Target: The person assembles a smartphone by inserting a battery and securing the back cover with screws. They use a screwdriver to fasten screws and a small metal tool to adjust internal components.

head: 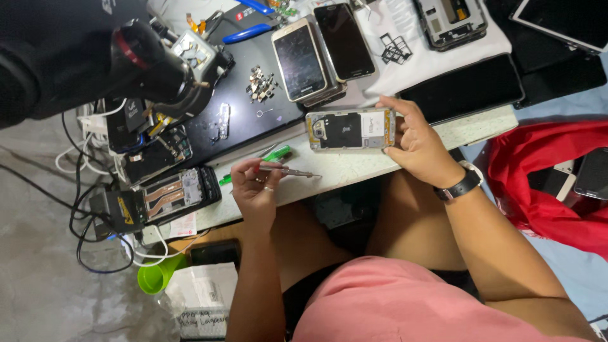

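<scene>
Gripping a slim metal screwdriver (288, 170), the left hand (256, 187) is closed on its shaft, tip aimed at the opened phone (350, 129). That phone is pinned flat at the white bench edge (354, 168) by the right hand (418, 142), fingers wrapped round its right end. Back cover is already off; gold frame, black inner plate and camera module are exposed. Inner plate is not yet lifted. Two intact phones (320, 54) are stacked just beyond.

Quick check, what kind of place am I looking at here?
Most likely a phone repair bench: an opened phone with its back off, a thin screwdriver in the left hand, stacked smartphones and loose small parts.
</scene>
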